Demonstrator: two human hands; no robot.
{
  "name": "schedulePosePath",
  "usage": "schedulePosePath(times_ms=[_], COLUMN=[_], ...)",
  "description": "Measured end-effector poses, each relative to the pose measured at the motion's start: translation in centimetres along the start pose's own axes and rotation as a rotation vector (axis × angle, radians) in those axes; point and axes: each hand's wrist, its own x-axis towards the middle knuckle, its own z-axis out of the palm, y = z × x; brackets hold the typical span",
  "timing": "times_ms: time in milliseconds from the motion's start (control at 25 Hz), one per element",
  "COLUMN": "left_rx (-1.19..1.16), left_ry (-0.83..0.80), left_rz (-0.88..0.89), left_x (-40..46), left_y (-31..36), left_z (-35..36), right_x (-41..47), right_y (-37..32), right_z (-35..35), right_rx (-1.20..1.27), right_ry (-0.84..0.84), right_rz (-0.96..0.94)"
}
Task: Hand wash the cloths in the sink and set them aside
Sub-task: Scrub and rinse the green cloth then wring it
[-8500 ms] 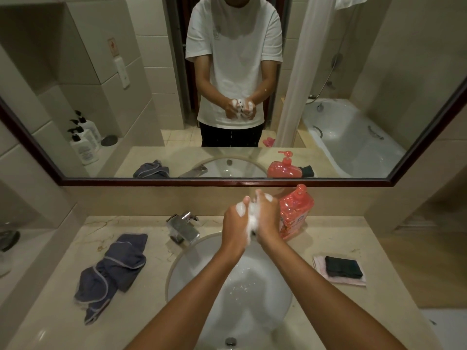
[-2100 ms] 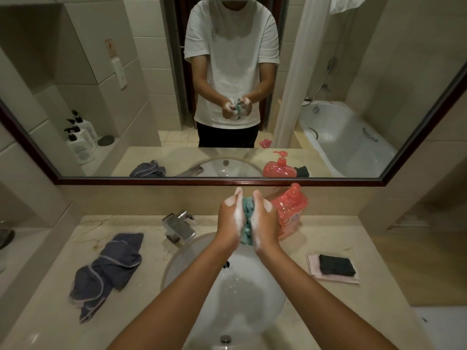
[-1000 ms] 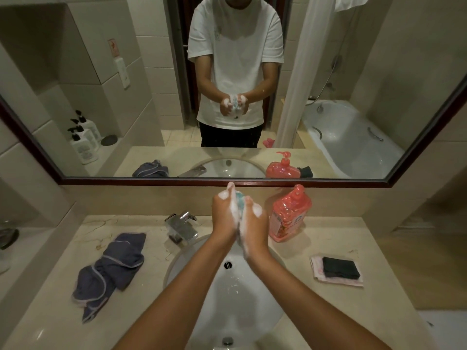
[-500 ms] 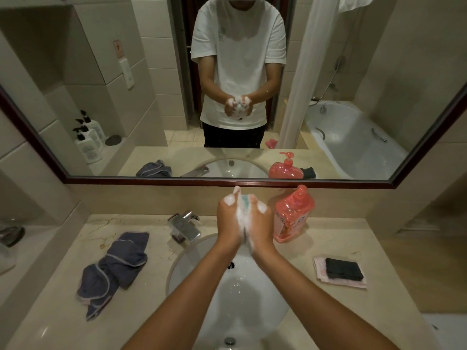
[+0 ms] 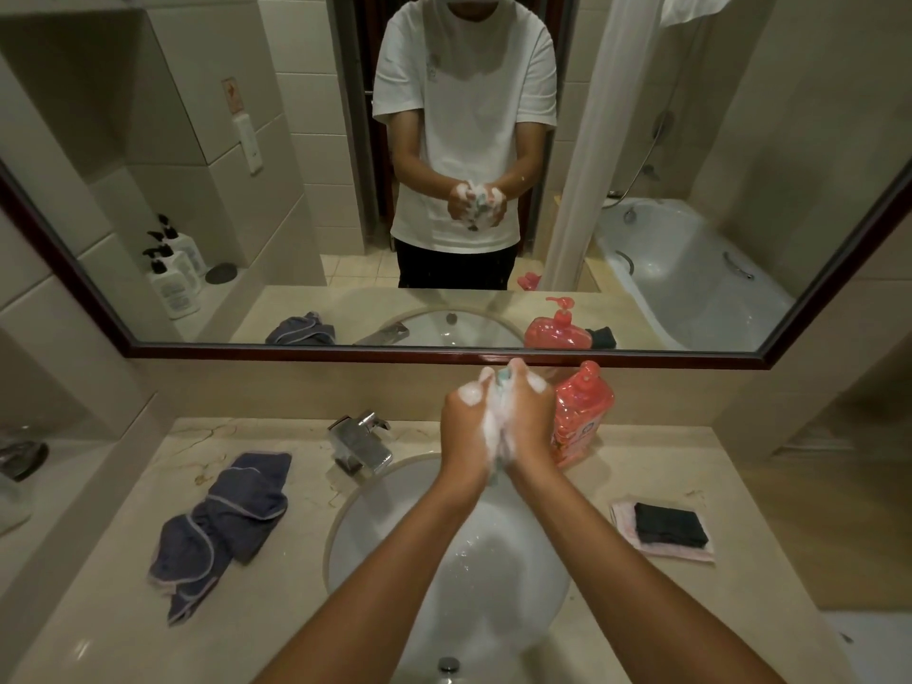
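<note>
Beige counter (image 5: 740, 486), grey cloth (image 5: 222, 525) (crumpled), both hands (image 5: 498, 422) gripping teal cloth (image 5: 504, 380) over sink (image 5: 375, 525).

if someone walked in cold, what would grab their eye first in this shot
First the two foam-covered hands, left hand and right hand, pressed together round a small teal cloth above the white sink. Next the red soap bottle just right of them against the back wall, and the crumpled blue-grey cloth on the counter left of the basin.

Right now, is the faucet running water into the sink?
No, the faucet shows no stream above the sink.
</note>
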Motion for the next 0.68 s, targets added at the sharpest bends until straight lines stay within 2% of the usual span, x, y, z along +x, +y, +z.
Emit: schedulePosePath(times_ms=[160, 320, 520, 680], left_rx=[0.042, -0.034, 0.043, -0.028], left_ry=[-0.064, -0.08, -0.042, -0.072], left_rz=[0.121, 0.017, 0.095, 0.021], left_x=[1.4, -0.3, 1.5, -0.6], left_y=[0.7, 0.0, 0.5, -0.2], left_z=[-2.0, -0.6, -2.1, -0.6], right_x=[-2.5, 0.9, -2.3, 1.0], right_y=[2.4, -0.1, 3.1, 0.5], right_z=[0.4, 0.0, 0.4, -0.1], right_rx=[-0.127, -0.042, -0.167, -0.083], right_ry=[-0.099, 0.001, -0.106, -0.005], right_rz=[-0.058, -0.047, -0.092, -0.031])
